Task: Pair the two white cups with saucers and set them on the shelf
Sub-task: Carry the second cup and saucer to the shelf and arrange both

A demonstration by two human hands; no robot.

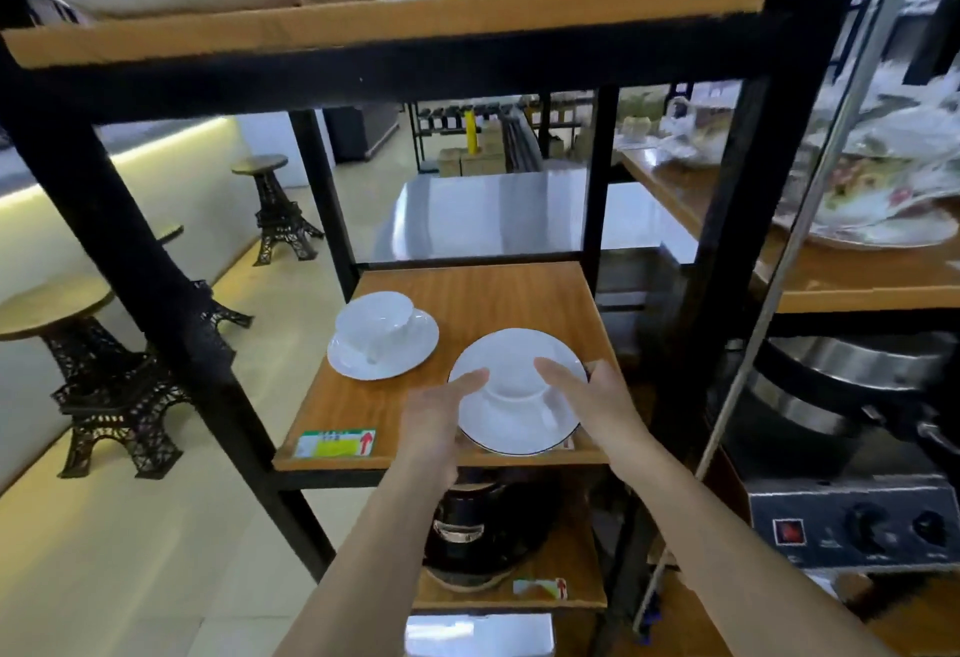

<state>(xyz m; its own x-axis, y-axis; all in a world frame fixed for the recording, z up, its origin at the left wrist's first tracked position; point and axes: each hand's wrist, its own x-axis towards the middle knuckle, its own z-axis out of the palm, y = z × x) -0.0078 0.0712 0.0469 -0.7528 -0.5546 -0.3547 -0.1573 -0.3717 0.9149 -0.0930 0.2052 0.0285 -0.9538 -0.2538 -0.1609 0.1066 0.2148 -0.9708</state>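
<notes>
Two loose-fingered hands, left hand [441,409] and right hand [589,394], flank the near cup [515,386] on its saucer [511,344] at the shelf [493,293] front, so ease it back level, cup centred, beside the other pair [382,337].

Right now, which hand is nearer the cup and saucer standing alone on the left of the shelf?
Left. The left hand sits just right of that cup, apart from it; the right hand is farther right, beyond the other saucer.
</notes>
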